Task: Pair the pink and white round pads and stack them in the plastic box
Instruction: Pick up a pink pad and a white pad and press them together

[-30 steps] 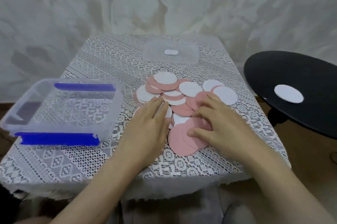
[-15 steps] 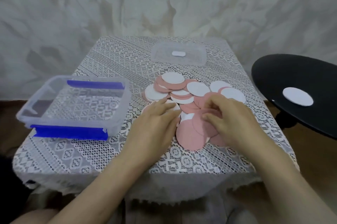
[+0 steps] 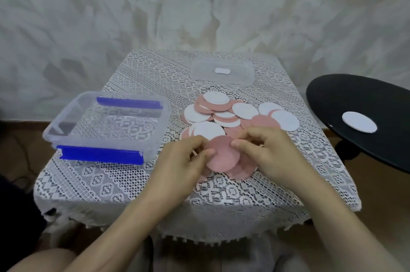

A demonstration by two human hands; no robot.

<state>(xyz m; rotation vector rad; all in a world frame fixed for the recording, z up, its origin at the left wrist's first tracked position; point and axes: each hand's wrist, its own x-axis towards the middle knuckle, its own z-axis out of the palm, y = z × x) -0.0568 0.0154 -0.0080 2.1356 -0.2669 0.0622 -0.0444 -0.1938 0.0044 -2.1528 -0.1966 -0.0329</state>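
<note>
A pile of pink and white round pads [image 3: 233, 114] lies in the middle of the lace-covered table [image 3: 133, 183]. Just in front of the pile, a pink pad [image 3: 223, 154] is held between both hands: my left hand [image 3: 185, 161] pinches its left edge and my right hand [image 3: 268, 152] pinches its right edge. Another pink pad [image 3: 243, 172] lies flat beneath it. The clear plastic box [image 3: 106, 125] with blue clips stands at the left with no pads inside it.
The box's clear lid [image 3: 221, 71] lies at the far side of the table. A round black stool top [image 3: 359, 112] at the right carries one white pad [image 3: 359, 125]. A pale cloth backdrop hangs behind. The table's front edge is close to my forearms.
Both hands went from resting flat on the pads to pinching one pink pad, which is raised off the pile. The camera view shifted so the table sits further right.
</note>
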